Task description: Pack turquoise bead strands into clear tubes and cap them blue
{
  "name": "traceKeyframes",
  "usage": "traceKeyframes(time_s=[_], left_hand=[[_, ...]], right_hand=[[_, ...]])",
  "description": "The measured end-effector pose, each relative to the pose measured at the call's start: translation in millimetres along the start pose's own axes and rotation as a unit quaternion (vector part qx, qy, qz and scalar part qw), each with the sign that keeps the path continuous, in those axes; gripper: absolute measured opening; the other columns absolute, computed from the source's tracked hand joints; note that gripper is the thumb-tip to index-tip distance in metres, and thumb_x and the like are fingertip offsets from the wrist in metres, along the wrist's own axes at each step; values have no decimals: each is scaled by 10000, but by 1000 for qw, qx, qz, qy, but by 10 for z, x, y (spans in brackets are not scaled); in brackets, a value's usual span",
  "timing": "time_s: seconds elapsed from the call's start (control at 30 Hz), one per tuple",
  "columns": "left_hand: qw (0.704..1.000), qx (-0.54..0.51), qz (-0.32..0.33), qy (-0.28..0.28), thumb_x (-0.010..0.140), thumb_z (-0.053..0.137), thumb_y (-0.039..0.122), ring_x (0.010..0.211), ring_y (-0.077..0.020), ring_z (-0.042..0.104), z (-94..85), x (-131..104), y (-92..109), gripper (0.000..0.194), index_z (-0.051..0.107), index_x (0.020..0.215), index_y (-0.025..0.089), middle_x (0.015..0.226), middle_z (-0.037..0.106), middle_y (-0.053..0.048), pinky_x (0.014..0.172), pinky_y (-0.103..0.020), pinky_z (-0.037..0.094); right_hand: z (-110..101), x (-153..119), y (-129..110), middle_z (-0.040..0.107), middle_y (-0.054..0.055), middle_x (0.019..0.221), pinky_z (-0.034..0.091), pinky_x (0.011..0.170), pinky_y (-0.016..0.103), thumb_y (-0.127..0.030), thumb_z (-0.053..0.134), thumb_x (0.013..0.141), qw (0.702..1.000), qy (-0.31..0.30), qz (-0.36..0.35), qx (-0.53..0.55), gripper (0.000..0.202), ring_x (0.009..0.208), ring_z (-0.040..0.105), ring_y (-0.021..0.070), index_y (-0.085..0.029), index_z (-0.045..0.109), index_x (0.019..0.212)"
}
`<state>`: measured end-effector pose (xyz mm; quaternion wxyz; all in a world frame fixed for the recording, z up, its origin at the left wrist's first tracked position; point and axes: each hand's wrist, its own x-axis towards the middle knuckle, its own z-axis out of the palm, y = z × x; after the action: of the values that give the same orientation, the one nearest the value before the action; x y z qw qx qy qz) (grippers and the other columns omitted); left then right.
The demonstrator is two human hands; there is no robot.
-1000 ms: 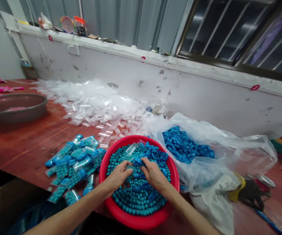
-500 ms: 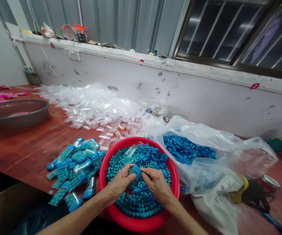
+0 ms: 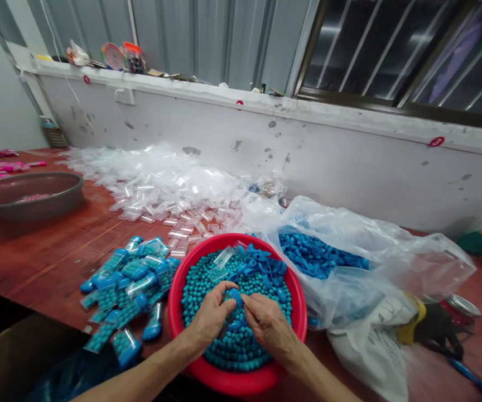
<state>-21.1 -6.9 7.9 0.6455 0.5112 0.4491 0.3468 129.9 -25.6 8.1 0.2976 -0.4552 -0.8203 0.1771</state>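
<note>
My left hand (image 3: pixel 211 314) is closed around a small clear container, mostly hidden by the fingers, with its blue cap (image 3: pixel 235 296) showing on top. The fingers of my right hand (image 3: pixel 269 325) pinch the edge of that cap from the other side. Both hands are over a red basin (image 3: pixel 174 301) filled with turquoise beads (image 3: pixel 235 360). Loose blue caps (image 3: pixel 266 267) lie on the beads at the back right of the basin. A clear empty case (image 3: pixel 223 258) rests there too, near its back edge.
Left of the basin lies a pile of capped, bead-filled cases (image 3: pixel 134 287). Many clear cases (image 3: pixel 169 184) are heaped along the wall. A plastic bag of blue caps (image 3: pixel 320 254) lies at the right, beside a white cloth bag (image 3: pixel 370 349). A grey-brown basin (image 3: pixel 27 204) stands far left.
The blue cap between my hands has tilted and dropped slightly, and more of the container is covered by my fingers. My right hand has shifted slightly downward. The piles are unchanged.
</note>
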Motion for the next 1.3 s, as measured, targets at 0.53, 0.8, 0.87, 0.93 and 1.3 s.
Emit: traceKeyframes(time_s=[0.53,0.8,0.87,0.93,1.3], left_hand=[[998,52,13,-29,767,419,318,324,-41,369,-20,-52,107,421,308,1157,204,585,425,87,303,-158,312],[994,17,105,13,719,498,248,900,-168,514,29,-32,113,332,481,1039,163,910,576,-22,828,-271,389],[996,12,88,4,727,490,248,790,-144,521,42,-25,113,291,487,1005,162,814,570,0,743,-248,403],[998,12,64,6,734,483,251,642,-110,487,60,-25,98,269,480,989,165,693,531,31,618,-218,390],[982,166,79,39,755,465,308,681,-133,509,-261,-78,81,246,504,965,186,724,557,22,633,-226,396]], right_hand=[[-118,161,-1,604,29,875,470,637,291,-316,498,763,915,11,207,346,435,699,555,153,-191,485,1180],[50,66,-247,357,203,1265,368,899,417,-348,672,576,987,-64,135,63,924,1126,404,308,-73,207,1325],[101,78,-285,449,191,1149,423,820,418,-331,613,623,992,-23,126,21,784,1009,498,294,-76,270,1280],[153,76,-311,489,181,1060,454,748,416,-312,592,623,993,16,119,-12,716,907,544,290,-77,309,1237],[91,-25,-239,470,119,1206,419,792,330,-363,614,670,983,-127,123,37,838,998,525,251,-180,160,1350]])
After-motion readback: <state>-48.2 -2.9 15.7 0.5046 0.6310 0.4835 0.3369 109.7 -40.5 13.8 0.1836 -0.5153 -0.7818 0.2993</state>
